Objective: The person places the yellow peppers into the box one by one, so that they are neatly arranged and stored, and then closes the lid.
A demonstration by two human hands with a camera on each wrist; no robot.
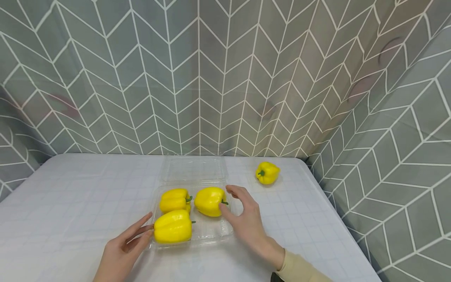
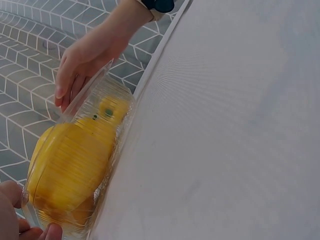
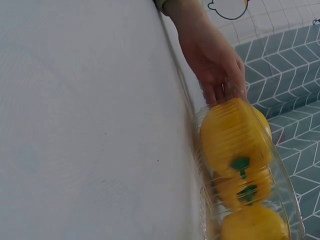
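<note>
A clear plastic clamshell container (image 1: 208, 234) lies with its lid (image 1: 193, 169) folded back. Three yellow bell peppers are inside: a front-left bell pepper (image 1: 172, 227), a bell pepper (image 1: 173, 200) behind it and a right bell pepper (image 1: 210, 201), its green stem facing right. At the container's left wall, my left hand (image 1: 121, 248) rests its loosely bent fingertips beside the front-left pepper. My right hand (image 1: 248, 219) is at the right wall, thumb tip at the right pepper's stem end and fingers spread toward the rim behind it. The side wall partly veils the peppers in both wrist views.
Another yellow bell pepper (image 1: 267, 172) lies at the back right of the table (image 1: 81, 196), outside the container. A white cloth with a faint grid covers the table. Grey curtain (image 1: 211, 78) with white chevron lines hangs behind and along the right.
</note>
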